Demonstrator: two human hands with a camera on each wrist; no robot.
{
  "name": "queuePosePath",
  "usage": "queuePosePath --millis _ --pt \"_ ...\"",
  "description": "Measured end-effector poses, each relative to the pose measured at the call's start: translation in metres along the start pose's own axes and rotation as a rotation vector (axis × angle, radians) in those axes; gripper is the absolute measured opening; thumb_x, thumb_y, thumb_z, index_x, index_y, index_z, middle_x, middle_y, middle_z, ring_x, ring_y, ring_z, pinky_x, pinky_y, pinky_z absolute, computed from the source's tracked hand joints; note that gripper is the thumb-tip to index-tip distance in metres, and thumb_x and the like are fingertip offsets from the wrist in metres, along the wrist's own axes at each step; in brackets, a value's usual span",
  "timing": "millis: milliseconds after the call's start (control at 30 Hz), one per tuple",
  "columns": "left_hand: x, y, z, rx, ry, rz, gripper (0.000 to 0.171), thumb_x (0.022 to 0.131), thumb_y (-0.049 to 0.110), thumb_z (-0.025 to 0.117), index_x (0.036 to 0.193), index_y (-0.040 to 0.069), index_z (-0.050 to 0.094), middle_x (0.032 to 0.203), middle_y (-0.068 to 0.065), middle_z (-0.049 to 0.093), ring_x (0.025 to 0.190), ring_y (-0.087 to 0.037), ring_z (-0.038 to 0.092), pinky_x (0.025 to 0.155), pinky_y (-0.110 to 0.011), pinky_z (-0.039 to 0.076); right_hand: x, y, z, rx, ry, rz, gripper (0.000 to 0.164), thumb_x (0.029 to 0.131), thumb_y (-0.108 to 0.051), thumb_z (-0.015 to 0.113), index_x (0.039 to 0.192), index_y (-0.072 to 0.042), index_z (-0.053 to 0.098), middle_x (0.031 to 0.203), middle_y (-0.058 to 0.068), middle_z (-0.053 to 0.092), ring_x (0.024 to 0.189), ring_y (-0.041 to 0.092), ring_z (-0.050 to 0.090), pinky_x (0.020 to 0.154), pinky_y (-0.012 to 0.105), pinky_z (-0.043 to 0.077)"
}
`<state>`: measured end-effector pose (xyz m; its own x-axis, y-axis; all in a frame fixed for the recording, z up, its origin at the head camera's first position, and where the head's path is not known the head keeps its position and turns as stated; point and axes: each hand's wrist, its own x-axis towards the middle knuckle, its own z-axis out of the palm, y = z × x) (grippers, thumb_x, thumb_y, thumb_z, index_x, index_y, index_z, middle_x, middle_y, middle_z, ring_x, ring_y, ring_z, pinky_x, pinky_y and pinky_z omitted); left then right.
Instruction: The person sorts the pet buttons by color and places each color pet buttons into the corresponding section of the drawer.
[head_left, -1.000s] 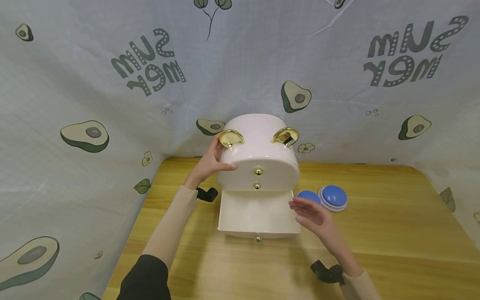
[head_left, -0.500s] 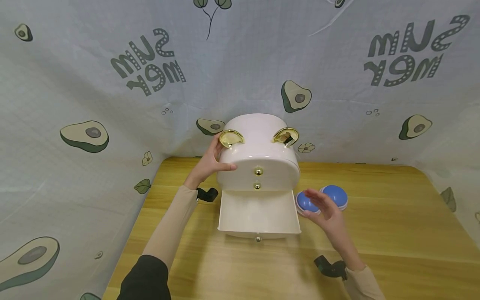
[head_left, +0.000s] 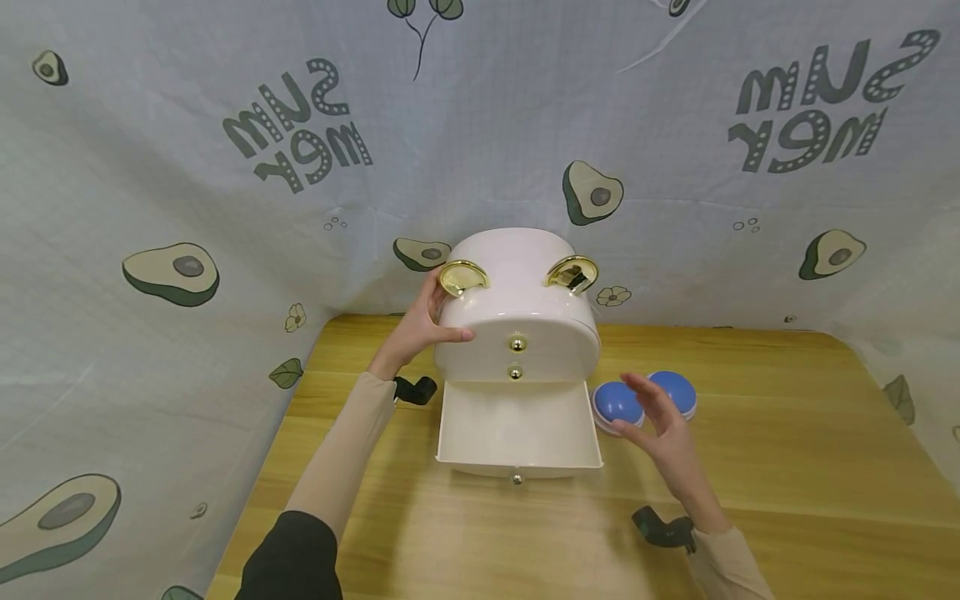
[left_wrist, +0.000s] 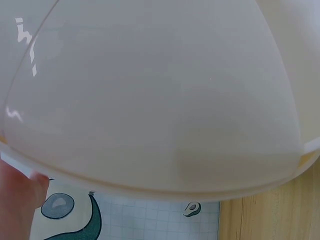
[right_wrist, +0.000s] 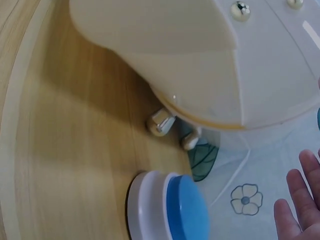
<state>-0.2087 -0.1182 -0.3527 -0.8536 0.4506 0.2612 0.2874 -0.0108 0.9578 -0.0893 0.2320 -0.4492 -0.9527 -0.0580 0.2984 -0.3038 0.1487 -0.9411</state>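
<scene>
A white rounded drawer box with two gold ear shapes stands near the back of the table. Its bottom drawer is pulled out, and nothing shows inside. My left hand holds the box's left side, thumb on the front and fingers around the side, partly hidden by the gold ear. To the right of the box are two blue-domed round buttons with white bases, a nearer button and a farther button. My right hand hovers by them with fingers spread and holds nothing.
The wooden table extends to the right and front of the box. A printed cloth with avocado drawings hangs behind. Small gold feet show under the box in the right wrist view.
My right hand has moved rightward, away from the pulled-out drawer, and now lies across the buttons' front, uncovering the nearer one. My left hand and the box look unchanged.
</scene>
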Motion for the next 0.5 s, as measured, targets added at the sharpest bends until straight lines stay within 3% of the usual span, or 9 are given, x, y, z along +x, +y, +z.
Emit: queuePosePath --millis 267,500 --pt "0.006 -0.019 -0.005 -0.005 -0.003 0.009 0.098 0.071 -0.015 0.072 0.147 0.008 0.015 0.153 -0.011 0.025 0.142 -0.015 0.016 0.114 -0.038 0.016 0.001 0.01 -0.003 -0.077 -0.002 0.074 0.069 0.085 0.007 0.066 0.144 0.001 0.032 0.144 0.016 0.038 0.133 0.006 0.031 0.103 0.011 0.025" --pt "0.007 -0.028 -0.007 -0.002 0.0 0.048 0.097 0.071 -0.011 0.075 0.146 0.012 0.019 0.151 -0.006 0.029 0.141 -0.01 0.019 0.114 -0.036 0.016 0.004 0.022 -0.007 -0.115 -0.022 0.143 0.075 0.085 0.004 0.067 0.148 0.0 0.025 0.148 0.025 0.029 0.14 0.035 0.02 0.101 0.007 0.021"
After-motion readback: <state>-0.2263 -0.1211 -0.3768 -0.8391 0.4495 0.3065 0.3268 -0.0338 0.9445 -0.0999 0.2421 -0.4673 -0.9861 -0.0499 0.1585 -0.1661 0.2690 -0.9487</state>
